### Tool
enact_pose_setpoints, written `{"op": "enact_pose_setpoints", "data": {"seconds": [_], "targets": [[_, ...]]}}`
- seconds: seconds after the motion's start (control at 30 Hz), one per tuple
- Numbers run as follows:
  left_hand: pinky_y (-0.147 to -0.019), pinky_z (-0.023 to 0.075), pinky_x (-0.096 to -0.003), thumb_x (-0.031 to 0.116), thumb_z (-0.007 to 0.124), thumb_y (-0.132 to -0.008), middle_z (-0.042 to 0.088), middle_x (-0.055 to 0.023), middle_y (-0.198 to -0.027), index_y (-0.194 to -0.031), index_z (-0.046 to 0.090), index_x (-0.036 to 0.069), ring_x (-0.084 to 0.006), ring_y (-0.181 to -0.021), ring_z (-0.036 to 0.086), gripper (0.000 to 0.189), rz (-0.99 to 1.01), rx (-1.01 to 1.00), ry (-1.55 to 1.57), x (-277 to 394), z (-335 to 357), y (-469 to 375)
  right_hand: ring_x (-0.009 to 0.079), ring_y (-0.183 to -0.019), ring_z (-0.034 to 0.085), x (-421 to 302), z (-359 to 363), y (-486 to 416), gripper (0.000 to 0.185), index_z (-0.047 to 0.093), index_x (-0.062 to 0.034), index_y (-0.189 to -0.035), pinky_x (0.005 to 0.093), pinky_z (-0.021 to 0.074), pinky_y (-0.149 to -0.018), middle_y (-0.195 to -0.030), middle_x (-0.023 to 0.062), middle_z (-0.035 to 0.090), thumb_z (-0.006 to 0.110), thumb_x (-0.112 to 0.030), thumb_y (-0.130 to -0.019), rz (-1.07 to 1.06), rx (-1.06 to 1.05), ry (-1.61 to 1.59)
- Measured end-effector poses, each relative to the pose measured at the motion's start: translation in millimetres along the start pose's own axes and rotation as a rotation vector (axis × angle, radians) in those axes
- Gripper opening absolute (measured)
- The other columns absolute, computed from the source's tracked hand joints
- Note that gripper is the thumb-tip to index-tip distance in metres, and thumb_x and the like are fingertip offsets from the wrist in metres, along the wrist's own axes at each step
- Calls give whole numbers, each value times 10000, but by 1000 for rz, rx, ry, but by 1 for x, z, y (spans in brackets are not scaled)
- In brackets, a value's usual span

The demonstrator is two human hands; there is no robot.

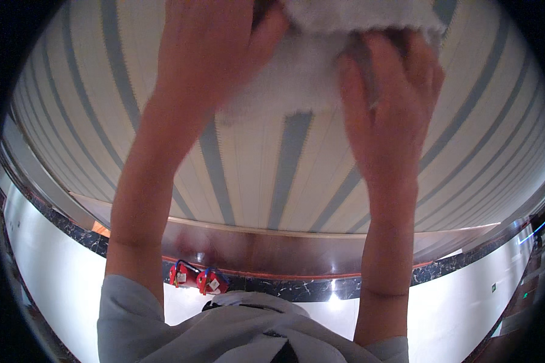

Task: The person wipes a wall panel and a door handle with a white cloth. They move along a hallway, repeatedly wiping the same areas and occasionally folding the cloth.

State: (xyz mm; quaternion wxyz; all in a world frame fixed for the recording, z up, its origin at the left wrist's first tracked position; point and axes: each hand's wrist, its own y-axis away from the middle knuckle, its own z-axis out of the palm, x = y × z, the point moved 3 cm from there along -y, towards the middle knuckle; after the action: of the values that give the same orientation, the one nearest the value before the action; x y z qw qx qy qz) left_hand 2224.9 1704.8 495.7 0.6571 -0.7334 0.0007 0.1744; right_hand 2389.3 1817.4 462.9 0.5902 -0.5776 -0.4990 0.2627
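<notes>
A white fluffy cloth (pixel 299 77), probably a towel, lies across the upper middle of the view in front of a striped wall (pixel 254 181). Part of it is folded over, and motion blurs its lower edge. My right hand (pixel 390 86) grips the cloth, its fingertips hidden beneath the fold and its thumb against the lower layer. To the left, my left hand (pixel 209 50) has its thumb at the cloth's edge. The picture's top edge cuts off its other fingers, so its grasp cannot be made out.
Two red fire extinguishers (pixel 212 281) stand on the floor by the wall's foot. A brown skirting (pixel 263 249) and a dark marble border (pixel 299 288) run along the base. White glossy floor (pixel 454 308) extends to both sides. My grey shirt (pixel 254 326) fills the bottom.
</notes>
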Motion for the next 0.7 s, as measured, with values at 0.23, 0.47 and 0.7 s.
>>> {"op": "enact_pose_setpoints", "data": {"seconds": [0.23,0.47,0.7], "targets": [[-778,531,-458,299,667,-853,554,-111,-1455,-1296,638,93,-306,-906,662,488,159,-846,45,95,12,209,382,-1205,554,-28,7,223,318,704,-36,-929,557,444,-995,-1252,151,612,724,-148,-632,222,-263,-341],[-913,540,-391,304,615,-906,542,-80,-1500,-1338,625,113,-242,-1110,664,472,257,-935,237,172,17,352,406,-1239,509,-43,-13,394,357,721,-40,-948,595,407,-1065,-1241,155,570,721,-165,-614,289,-576,-258],[-948,513,-476,281,716,-860,392,-185,-1597,-1183,659,112,-337,-1233,595,369,49,-734,93,166,44,215,454,-1373,347,27,-43,280,494,646,6,-1065,627,280,-1124,-1426,229,401,796,-246,-668,433,-455,-89]]}}
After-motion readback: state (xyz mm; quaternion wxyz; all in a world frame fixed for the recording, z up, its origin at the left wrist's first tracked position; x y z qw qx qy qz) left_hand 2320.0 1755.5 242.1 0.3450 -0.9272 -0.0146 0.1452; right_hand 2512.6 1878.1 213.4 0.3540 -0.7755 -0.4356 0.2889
